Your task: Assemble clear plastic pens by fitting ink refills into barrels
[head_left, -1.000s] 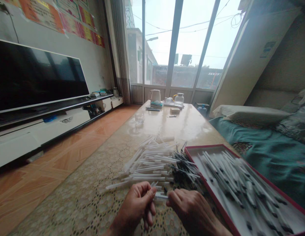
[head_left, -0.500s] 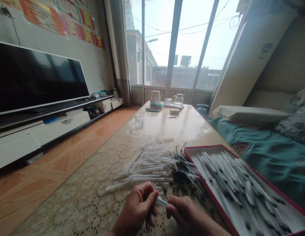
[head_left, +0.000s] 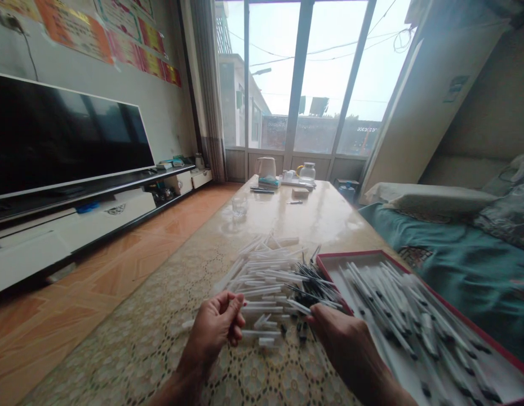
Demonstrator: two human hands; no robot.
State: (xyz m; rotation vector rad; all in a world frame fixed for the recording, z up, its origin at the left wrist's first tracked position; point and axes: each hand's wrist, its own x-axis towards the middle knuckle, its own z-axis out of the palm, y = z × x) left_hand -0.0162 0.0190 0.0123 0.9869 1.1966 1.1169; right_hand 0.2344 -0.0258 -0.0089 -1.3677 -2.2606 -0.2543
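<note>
My right hand (head_left: 342, 338) is closed around one end of a slim white pen (head_left: 299, 307), which points up and left over the table. To its left, my left hand (head_left: 217, 321) has thumb and fingertips pinched together; anything between them is too small to make out. Beyond both hands lies a pile of white pen barrels (head_left: 262, 276). Thin dark pen refills (head_left: 315, 285) are heaped against its right side. Small white caps (head_left: 266, 341) and black plugs (head_left: 302, 330) lie between my hands.
A red-rimmed tray (head_left: 350, 255) with many black-ended pens stands at the right. Farther along the patterned table (head_left: 131, 338) are a clear glass (head_left: 239, 206), a tissue box (head_left: 268, 181) and a glass pitcher (head_left: 307, 171). A sofa (head_left: 448, 248) borders the right side.
My hands, close together on the pen before, have moved apart and forward. The pen has gone right with my right hand; my left hand has moved left, off the pen.
</note>
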